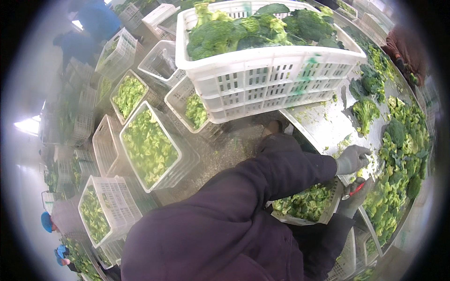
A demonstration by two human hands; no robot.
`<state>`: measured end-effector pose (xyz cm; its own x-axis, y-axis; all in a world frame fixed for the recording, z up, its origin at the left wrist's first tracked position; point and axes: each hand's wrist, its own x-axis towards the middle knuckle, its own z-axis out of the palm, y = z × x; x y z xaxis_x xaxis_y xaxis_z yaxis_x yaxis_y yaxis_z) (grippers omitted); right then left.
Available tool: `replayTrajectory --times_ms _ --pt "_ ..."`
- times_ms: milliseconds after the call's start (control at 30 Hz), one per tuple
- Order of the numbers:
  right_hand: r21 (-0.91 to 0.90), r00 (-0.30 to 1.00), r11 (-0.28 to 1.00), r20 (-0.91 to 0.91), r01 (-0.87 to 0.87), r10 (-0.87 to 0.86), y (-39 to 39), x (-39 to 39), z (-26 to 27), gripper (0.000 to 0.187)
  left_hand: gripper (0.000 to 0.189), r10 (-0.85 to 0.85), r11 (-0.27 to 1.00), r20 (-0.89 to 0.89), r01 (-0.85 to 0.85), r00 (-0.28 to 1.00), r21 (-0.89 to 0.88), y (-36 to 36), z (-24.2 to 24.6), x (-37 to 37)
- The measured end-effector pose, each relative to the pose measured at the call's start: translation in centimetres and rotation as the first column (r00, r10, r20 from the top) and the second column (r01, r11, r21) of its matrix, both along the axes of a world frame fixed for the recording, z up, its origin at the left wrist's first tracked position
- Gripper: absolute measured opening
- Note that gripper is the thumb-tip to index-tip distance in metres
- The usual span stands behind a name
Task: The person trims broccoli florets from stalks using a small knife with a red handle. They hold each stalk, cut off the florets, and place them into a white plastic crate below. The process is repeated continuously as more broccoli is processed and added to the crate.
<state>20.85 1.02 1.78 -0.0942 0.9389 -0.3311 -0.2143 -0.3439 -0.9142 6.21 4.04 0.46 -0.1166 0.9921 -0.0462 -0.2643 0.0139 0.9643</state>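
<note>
My left hand [352,159], in a grey glove, is over the metal worktable [313,123] with its fingers curled. Whether anything is inside them is hard to see. Just below it in the view, my gloved right hand [355,198] grips a small red-handled knife [355,189]. Small green broccoli trimmings [342,144] lie on the metal near the left hand. Beyond both hands runs a long heap of broccoli florets [393,182]. A loose broccoli head [365,111] rests on the tabletop. Under my forearms stands a crate of cut florets [304,203].
A large white plastic crate [260,84] full of broccoli heads [218,38] stands at the table's end. Several crates of pale green pieces [149,145] occupy the floor behind me. Across the table is a co-worker in a brown sleeve [404,52]. Other people in blue caps [46,221] appear far left.
</note>
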Motion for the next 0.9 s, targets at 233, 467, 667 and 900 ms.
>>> replayTrajectory --times_ms 233,467,667,900 --pt "0.041 0.987 0.996 -0.132 -0.082 0.087 0.6 -0.6 -2.0 0.058 0.037 0.141 0.986 -0.041 -0.144 0.989 -0.079 -2.2 1.7 0.8" --pt "0.254 0.983 0.966 0.184 -0.055 0.007 3.1 0.7 -6.4 0.025 0.032 0.220 0.952 -0.030 -0.221 0.975 -0.213 -3.1 3.1 0.2" --pt "0.224 0.910 0.974 0.393 0.044 -0.132 0.2 1.9 -6.0 0.024 0.024 0.173 0.980 -0.657 -0.064 0.733 0.186 -2.8 1.1 0.1" --pt "0.008 0.647 0.935 0.724 -0.355 0.240 -7.8 3.3 -2.9 0.040 0.031 0.090 0.993 -0.639 -0.020 0.764 0.116 -1.6 1.8 -5.8"
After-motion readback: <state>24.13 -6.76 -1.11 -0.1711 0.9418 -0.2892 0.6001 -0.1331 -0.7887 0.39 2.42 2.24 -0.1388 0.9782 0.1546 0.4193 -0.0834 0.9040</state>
